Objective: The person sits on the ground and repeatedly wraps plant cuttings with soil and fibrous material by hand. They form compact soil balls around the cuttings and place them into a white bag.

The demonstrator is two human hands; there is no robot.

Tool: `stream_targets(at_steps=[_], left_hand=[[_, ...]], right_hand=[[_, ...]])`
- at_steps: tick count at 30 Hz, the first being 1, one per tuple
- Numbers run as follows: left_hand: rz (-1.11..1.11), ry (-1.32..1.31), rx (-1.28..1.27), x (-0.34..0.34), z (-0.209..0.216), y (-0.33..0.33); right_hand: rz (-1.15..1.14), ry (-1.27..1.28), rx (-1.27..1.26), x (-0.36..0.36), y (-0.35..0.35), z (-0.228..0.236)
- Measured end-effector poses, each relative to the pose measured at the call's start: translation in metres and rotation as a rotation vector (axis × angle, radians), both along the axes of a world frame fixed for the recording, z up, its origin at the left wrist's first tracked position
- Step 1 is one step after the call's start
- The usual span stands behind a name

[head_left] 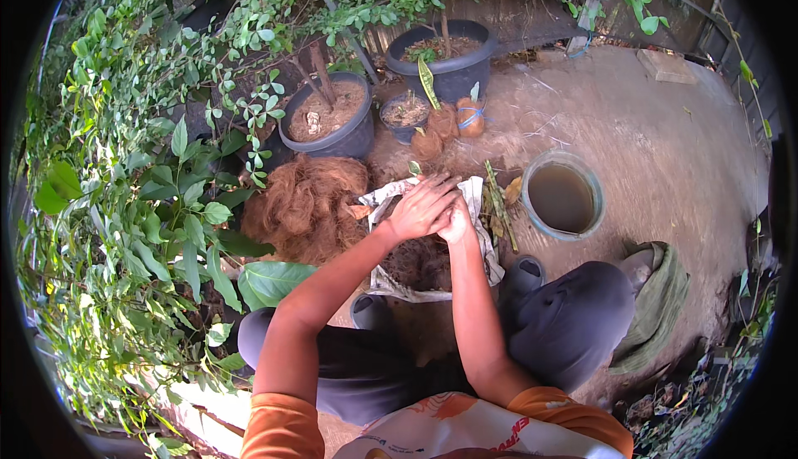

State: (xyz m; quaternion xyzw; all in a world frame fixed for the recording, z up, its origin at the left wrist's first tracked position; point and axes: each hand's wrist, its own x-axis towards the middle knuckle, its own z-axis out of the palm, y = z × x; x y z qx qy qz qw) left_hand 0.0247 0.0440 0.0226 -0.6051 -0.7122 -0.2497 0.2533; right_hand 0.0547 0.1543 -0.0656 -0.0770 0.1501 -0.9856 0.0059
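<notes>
My left hand (pixel 420 208) lies over my right hand (pixel 455 217), the two pressed together with fingers closed. Whatever is between the palms is hidden. Just beyond the fingers a small green leaf tip (pixel 415 167) shows; I cannot tell if it belongs to something held. Below the hands is an opened white sack (pixel 490 270) holding dark fibrous material (pixel 416 265). A big heap of brown coconut fibre (pixel 312 206) sits to its left. Beyond stand small fibre-wrapped balls: one tied with blue string (pixel 471 118), one with a snake plant leaf (pixel 427 83).
A round tub of murky water (pixel 563 197) stands to the right, with cut green stalks (pixel 500 206) between it and the sack. Black pots (pixel 339 137) with soil and plants line the back. Dense foliage (pixel 150 251) crowds the left. Green cloth (pixel 661 305) lies by my right knee.
</notes>
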Motion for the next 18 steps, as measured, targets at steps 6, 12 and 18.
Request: stream_targets(at_steps=[6, 12, 18], left_hand=[[-0.040, -0.014, -0.077, -0.003, -0.016, -0.002], [-0.035, 0.061, 0.036, 0.001, -0.012, 0.008], [0.074, -0.307, -0.022, -0.018, 0.031, 0.005]], right_hand=[[0.049, -0.056, -0.007, -0.001, -0.003, -0.027], [-0.030, -0.126, -0.029, -0.001, 0.000, -0.046], [-0.263, -0.288, 0.233, 0.002, 0.020, 0.038]])
